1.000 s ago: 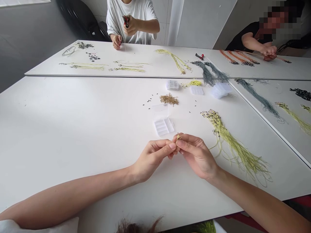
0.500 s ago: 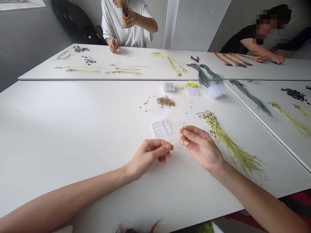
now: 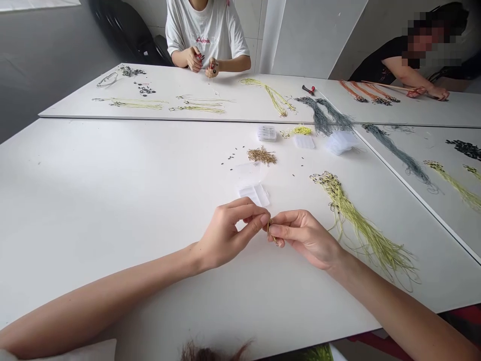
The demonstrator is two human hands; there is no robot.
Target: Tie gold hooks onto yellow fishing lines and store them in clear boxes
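My left hand (image 3: 231, 230) and my right hand (image 3: 300, 235) meet fingertip to fingertip just above the white table (image 3: 112, 200). Both pinch a small gold hook with a thin yellow-green cord (image 3: 271, 231) between them; most of it is hidden by the fingers. A small clear compartment box (image 3: 254, 193) lies just behind my hands. A bundle of yellow-green cords with dark ends (image 3: 356, 220) lies to the right of my right hand. A pile of gold hooks (image 3: 262, 155) sits farther back.
Tiny dark beads are scattered near the hook pile. More clear boxes (image 3: 266, 133) and grey cord bundles (image 3: 323, 115) lie at the back. A person in a white shirt (image 3: 206, 35) works at the far table, another person (image 3: 413, 65) at the right.
My hands were pulled apart with the cord stretched between them; now they have come back together, pinching the piece. The person opposite has lowered both hands to the table.
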